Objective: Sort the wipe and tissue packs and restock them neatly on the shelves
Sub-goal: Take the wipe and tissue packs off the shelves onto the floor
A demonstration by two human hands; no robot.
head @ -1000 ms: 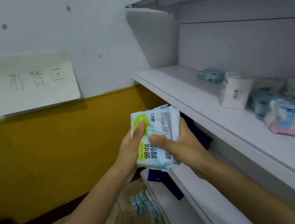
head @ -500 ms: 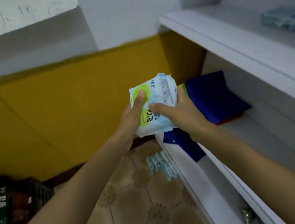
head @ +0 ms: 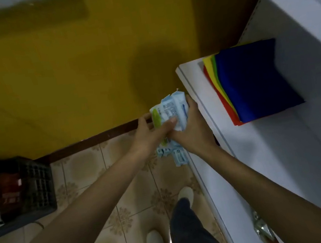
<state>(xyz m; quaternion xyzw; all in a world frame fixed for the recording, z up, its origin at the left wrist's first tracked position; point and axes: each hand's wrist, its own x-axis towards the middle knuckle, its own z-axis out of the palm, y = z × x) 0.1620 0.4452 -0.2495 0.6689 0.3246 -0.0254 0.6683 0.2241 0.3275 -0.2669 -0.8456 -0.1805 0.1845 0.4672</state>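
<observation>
Together, left hand [head: 149, 136], right hand [head: 192, 136], clasping pack [head: 173, 110]

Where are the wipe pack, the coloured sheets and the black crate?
wipe pack [head: 170, 109], head view, its printed label face.
coloured sheets [head: 255, 82], head view, top blue sheet.
black crate [head: 37, 180], head view, its lattice side.

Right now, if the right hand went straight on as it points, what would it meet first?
Beyond the wipe pack it grips, the right hand likely meets the yellow wall; depth is unclear.

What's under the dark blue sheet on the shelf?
A green sheet, a yellow sheet and a red sheet peek out left of the dark blue sheet. The rest is covered; further layers cannot be seen.
</observation>
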